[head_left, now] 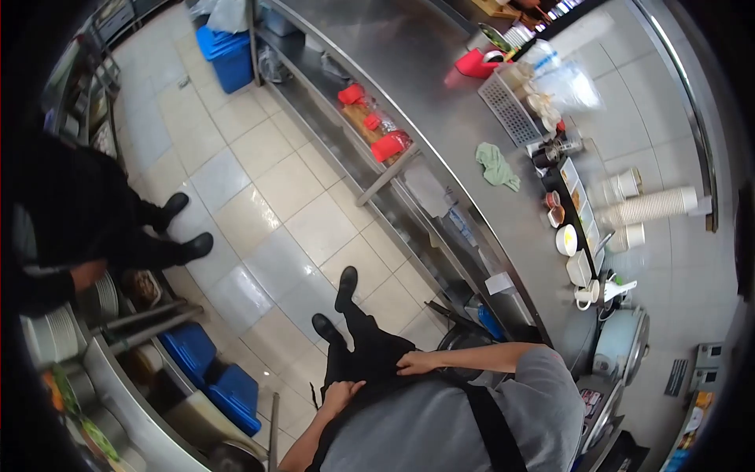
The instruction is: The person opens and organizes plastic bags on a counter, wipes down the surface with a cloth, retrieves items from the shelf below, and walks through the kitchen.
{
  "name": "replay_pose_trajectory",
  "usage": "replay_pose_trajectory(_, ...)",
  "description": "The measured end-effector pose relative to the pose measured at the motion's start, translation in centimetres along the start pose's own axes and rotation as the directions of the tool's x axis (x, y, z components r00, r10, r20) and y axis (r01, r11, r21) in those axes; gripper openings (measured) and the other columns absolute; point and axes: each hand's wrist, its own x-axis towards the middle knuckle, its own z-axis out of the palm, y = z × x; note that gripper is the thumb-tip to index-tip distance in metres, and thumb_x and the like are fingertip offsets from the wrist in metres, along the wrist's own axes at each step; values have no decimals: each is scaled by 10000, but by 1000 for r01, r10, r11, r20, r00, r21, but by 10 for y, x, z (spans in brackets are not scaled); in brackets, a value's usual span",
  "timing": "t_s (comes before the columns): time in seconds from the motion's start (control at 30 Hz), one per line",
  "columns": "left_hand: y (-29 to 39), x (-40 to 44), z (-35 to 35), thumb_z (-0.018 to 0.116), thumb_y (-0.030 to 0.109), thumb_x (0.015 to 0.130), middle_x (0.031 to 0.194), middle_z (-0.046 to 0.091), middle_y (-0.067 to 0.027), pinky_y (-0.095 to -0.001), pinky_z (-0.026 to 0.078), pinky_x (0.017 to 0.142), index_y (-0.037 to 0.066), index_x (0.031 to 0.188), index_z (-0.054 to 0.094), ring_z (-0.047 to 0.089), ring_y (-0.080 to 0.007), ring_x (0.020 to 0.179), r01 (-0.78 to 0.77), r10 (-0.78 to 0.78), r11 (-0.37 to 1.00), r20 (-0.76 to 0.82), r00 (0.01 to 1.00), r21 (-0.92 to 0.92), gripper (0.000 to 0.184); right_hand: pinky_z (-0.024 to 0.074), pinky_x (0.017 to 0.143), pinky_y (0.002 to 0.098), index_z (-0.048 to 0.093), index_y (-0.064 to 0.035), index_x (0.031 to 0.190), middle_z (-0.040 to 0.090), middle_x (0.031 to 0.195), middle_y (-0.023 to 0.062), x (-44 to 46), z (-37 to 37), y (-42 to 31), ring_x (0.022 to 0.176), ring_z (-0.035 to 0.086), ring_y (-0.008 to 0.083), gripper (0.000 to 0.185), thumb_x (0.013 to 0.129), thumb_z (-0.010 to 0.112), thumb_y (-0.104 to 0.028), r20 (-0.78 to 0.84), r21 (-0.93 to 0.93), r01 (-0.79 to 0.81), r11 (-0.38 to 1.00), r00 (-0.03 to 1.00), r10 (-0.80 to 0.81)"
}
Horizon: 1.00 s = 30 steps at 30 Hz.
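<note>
My left hand (340,396) is at my waist in the head view, its fingers closed on the edge of a black apron (385,387). On the other side of the waist, my right hand (417,363) also pinches the apron's cloth. A black strap (495,425) crosses my grey shirt (425,429). Below the hands show my black trousers and black shoes (346,285) on the tiles. The fingertips of both hands are partly hidden in the dark fabric.
A steel counter (440,102) on the right bears a green cloth (497,167), a grey basket (507,106) and stacked cups (653,206). At left stands a co-worker in dark clothes (79,197). Blue bins (230,67) and blue lids (234,393) line the tiled aisle (236,212).
</note>
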Motion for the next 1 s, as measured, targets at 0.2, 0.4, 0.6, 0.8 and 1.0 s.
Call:
replay_pose_trajectory(0.2, -18, -21, 49, 446, 486, 874, 663, 613, -183, -455, 474, 602, 41, 730, 652, 607, -367, 668, -36, 39, 996, 39, 998, -82, 511, 464, 652, 418, 558, -10, 834, 606, 764, 183, -16, 21, -27, 740, 594, 365, 262, 835, 541, -272, 208, -245, -21, 969, 975, 73)
replay_pose_trajectory(0.4, -57, -16, 50, 475, 406, 875, 1176, 555, -72, -398, 420, 856, 140, 976, 635, 516, -253, 1082, -570, 574, 818, 158, 804, -73, 326, 250, 995, 508, 551, -147, 1124, 399, 1315, 84, 14, 10, -26, 1257, 329, 277, 369, 883, 455, -410, 404, -482, 231, 845, 915, -20)
replay_pose_trajectory(0.6, -116, 21, 85, 507, 423, 837, 1338, 402, -78, -470, 229, 1037, 149, 1299, 406, 314, -256, 1286, -720, 727, 685, 40, 686, -109, 547, 112, 1037, 575, 501, -151, 1232, 393, 1349, 72, 58, 15, 55, 1295, 283, 267, 409, 910, 413, -388, 584, -279, 414, 867, 789, -189)
replay_pose_trajectory(0.8, -121, 58, 124, 538, 388, 781, 1299, 433, -106, -470, 257, 1022, 86, 1262, 436, 358, -248, 1256, -789, 790, 597, -65, 609, -143, 577, 132, 1041, 560, 544, -74, 1136, 499, 1236, 72, 67, 14, 87, 1258, 346, 253, 346, 868, 437, -266, 589, -211, 445, 870, 768, -251)
replay_pose_trajectory(1.0, -110, 95, 139, 571, 334, 749, 1151, 528, -108, -437, 327, 973, 68, 1123, 527, 477, -255, 1118, -822, 808, 525, -175, 563, -223, 461, 143, 1029, 560, 549, -44, 886, 550, 985, 96, 90, 9, 102, 1129, 429, 288, 216, 797, 479, -228, 600, -30, 513, 858, 696, -395)
